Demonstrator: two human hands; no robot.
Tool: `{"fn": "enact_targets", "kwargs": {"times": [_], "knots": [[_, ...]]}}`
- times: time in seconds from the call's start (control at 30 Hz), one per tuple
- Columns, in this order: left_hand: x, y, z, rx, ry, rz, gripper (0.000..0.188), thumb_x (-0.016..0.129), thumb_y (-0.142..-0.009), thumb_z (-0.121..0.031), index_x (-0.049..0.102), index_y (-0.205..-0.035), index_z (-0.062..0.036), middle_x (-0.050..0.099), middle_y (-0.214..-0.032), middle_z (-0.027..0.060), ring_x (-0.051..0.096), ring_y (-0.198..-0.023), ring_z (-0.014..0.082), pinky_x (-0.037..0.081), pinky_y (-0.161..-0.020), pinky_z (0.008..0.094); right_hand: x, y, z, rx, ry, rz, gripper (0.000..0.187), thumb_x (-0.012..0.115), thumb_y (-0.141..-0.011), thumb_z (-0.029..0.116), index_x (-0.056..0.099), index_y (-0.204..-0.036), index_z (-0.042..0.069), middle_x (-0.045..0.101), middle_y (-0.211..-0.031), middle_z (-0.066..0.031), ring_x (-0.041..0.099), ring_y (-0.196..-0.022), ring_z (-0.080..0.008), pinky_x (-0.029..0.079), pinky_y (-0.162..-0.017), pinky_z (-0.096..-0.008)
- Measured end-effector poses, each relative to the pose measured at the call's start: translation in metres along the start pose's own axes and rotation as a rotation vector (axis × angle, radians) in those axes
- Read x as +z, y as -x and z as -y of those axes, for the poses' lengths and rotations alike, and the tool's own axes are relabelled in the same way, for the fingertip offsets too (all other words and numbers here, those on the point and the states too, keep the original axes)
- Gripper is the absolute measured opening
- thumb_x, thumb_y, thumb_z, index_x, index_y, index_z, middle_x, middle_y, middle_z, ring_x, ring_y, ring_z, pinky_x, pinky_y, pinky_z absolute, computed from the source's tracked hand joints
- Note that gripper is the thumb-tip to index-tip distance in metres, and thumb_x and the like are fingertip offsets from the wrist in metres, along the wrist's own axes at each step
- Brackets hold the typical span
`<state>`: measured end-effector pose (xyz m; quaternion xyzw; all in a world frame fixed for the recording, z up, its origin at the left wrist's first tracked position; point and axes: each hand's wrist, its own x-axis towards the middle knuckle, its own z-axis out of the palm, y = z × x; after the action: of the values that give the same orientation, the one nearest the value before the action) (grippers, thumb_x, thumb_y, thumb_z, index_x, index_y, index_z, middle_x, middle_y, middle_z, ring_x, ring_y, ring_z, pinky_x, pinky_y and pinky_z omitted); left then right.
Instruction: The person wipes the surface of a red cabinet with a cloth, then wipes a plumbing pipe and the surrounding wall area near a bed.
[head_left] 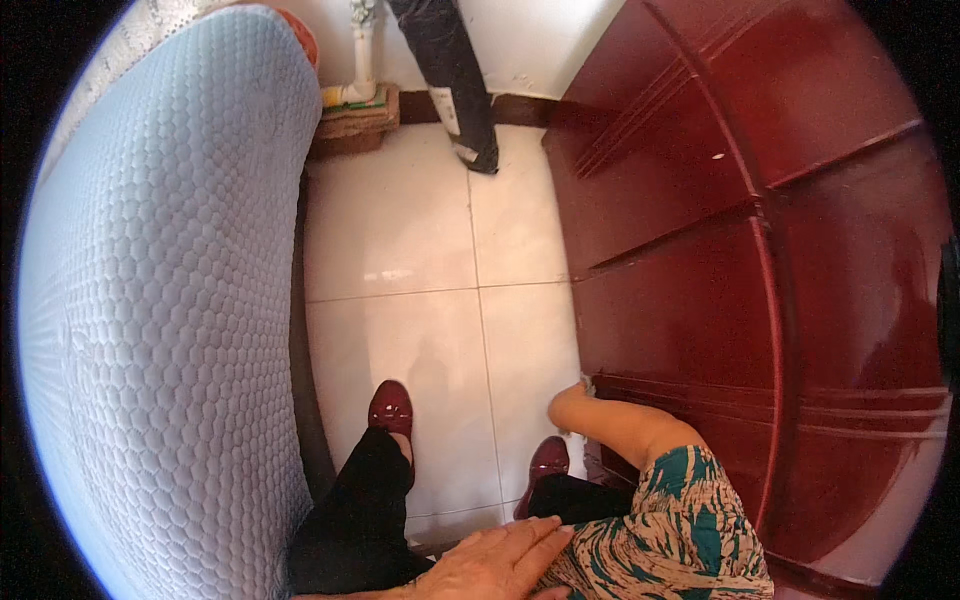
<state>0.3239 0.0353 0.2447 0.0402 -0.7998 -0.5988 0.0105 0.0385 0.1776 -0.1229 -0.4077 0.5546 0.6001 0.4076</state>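
Note:
My left hand [495, 562] lies flat across my front at the lower edge, over the green, black and tan patterned garment [650, 550], fingers stretched out and holding nothing. From the patterned sleeve, my right arm reaches down to the lower edge of the dark red glossy cabinet [680, 300]. There my right hand [570, 408] is bent at the cabinet's bottom corner, close to the floor. Its fingers are mostly hidden, so I cannot tell whether it grips the cabinet edge or only touches it.
On the left is a bed with a pale blue quilted cover [190, 250]. Cream floor tiles [400, 240] run between bed and cabinet. A black, long object [460, 110] leans by the far wall, near a white pipe [364, 55] and stacked bricks [355, 120]. My dark red shoes [391, 405] are on the floor.

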Motion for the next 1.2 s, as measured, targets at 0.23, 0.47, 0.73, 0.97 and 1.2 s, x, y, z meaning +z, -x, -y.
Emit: {"fn": "enact_targets", "kwargs": {"times": [0.23, 0.47, 0.73, 0.97, 1.2], "knots": [[0.043, -0.011, 0.028, 0.062, -0.094, 0.011, 0.051, 0.057, -0.087, -0.03, 0.046, -0.122, 0.0059, 0.052, -0.119, 0.026, 0.051, -0.109, 0.0395, 0.043, -0.092, 0.0418, -0.115, 0.2, -0.052, 0.087, -0.053, -0.904, 0.021, 0.05, -0.084, 0.015, 0.065, -0.097, 0.013, 0.063, -0.101, -0.0086, 0.053, -0.108, -0.0252, 0.036, -0.088, -0.0424], [0.08, -0.045, 0.025, 0.006, -0.265, 0.21, 0.048, 0.053, -0.087, -0.031, 0.05, -0.119, 0.0044, 0.056, -0.112, 0.0221, 0.054, -0.102, 0.0373, 0.044, -0.088, 0.0421, -0.103, 0.33, -0.119, 0.595, 0.388, -0.976, 0.046, 0.045, -0.09, 0.022, 0.044, -0.131, 0.0, 0.035, -0.142, -0.0199, 0.026, -0.135, -0.0343, 0.022, -0.104, -0.0499], [0.115, -0.069, 0.018, 0.112, -0.481, 0.356, 0.042, 0.054, -0.086, -0.033, 0.055, -0.109, 0.0024, 0.058, -0.104, 0.0196, 0.056, -0.1, 0.0346, 0.045, -0.083, 0.0437, -0.033, 0.324, -0.145, 0.754, 0.34, -0.927, 0.063, 0.042, -0.091, 0.034, 0.024, -0.141, 0.0, 0.015, -0.15, -0.0145, 0.01, -0.14, -0.0281, 0.012, -0.111, -0.039], [0.121, -0.054, 0.026, 0.22, -0.574, 0.42, 0.034, 0.055, -0.083, -0.026, 0.058, -0.101, 0.002, 0.06, -0.096, 0.0178, 0.062, -0.087, 0.031, 0.048, -0.073, 0.0409, -0.073, 0.312, -0.174, 0.829, 0.261, -1.011, 0.069, 0.042, -0.091, 0.04, 0.018, -0.143, 0.001, 0.01, -0.152, -0.0122, 0.006, -0.14, -0.0256, 0.008, -0.113, -0.0372], [0.077, -0.036, 0.021, 0.213, -0.535, 0.003, 0.043, 0.054, -0.083, -0.027, 0.053, -0.112, 0.006, 0.057, -0.103, 0.0203, 0.058, -0.092, 0.0331, 0.047, -0.075, 0.0407, -0.112, 0.251, -0.178, 0.71, 0.284, -0.871, 0.058, 0.035, -0.092, 0.025, 0.019, -0.144, 0.002, 0.011, -0.152, -0.0115, 0.005, -0.141, -0.0258, 0.009, -0.111, -0.0362]]}}
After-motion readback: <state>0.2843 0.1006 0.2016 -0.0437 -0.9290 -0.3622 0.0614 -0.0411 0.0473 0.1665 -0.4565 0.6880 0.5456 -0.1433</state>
